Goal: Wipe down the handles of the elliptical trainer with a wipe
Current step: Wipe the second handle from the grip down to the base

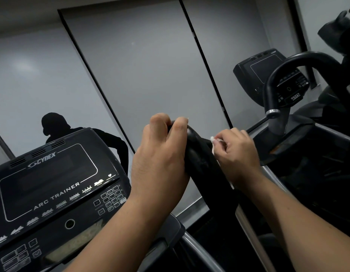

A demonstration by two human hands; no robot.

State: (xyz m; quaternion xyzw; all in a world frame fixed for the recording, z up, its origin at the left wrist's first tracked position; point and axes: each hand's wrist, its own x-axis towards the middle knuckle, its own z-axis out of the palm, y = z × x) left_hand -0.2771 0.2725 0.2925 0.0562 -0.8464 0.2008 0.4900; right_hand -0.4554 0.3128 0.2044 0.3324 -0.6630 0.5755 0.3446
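my left hand (162, 154) grips the top of the black handle (201, 163), fingers curled over it, right hand (237, 152) pinching a white wipe (216, 141) against its side

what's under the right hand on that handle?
The right hand pinches a white wipe against the black handle. Only a small crumpled edge shows at the fingertips; the rest is covered by the fingers. The left hand grips the handle top.

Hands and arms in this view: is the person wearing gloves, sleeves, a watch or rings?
No. The left hand and right hand are bare, without gloves or rings. Both forearms are uncovered to the frame's edge: no sleeves, watch or wristband visible.
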